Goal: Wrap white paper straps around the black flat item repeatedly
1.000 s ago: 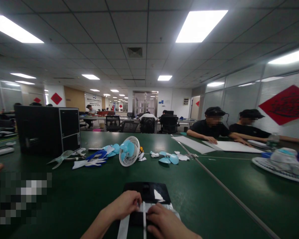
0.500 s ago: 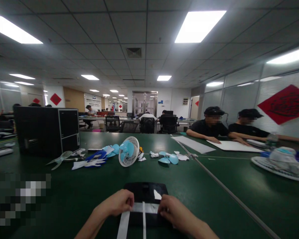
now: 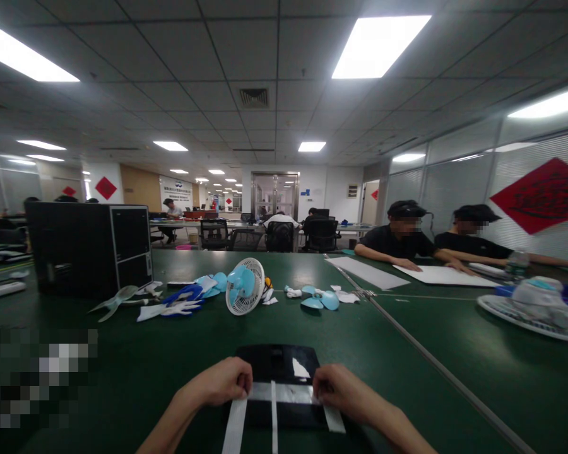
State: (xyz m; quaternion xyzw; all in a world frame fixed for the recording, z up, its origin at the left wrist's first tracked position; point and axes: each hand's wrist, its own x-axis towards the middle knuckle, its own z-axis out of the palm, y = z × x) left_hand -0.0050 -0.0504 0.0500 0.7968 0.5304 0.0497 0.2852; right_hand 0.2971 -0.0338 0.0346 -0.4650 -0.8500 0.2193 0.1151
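Right hand (image 3: pixel 339 389): has slid outward from beside the middle strip, where it was a second ago, to the panel's 3 o'clock edge; its fingers bend over that end of the silver band, though I cannot tell whether they pinch it.
Left hand (image 3: pixel 224 381): has edged outward a little as well, to 9 o'clock; its fingers are curled in at the band's other end, and I cannot tell whether they grasp it.
Panel (image 3: pixel 281 373): black, on the green bench (image 3: pixel 388 378) close to the wearer, between the two hands; clock read around it, 12 pointing away.
Silver band (image 3: pixel 293 393): runs across the panel from 9 to 3 o'clock.
Strips: the left strip (image 3: pixel 234 432) slants down below the left hand, the middle strip (image 3: pixel 274 419) runs toward 6 o'clock, and the right strip (image 3: pixel 335 421) shows its end below the right hand.
White patch (image 3: pixel 300 368): on the panel, toward 1 o'clock.
Fan (image 3: pixel 245 287): tilted, at 11 o'clock.
Blue blades (image 3: pixel 331 301): at 1 o'clock.
Gloves (image 3: pixel 185 304): at 10 o'clock, nearer than the black tower (image 3: pixel 71 249).
White board (image 3: pixel 447 276): at 2 o'clock, before two seated people.
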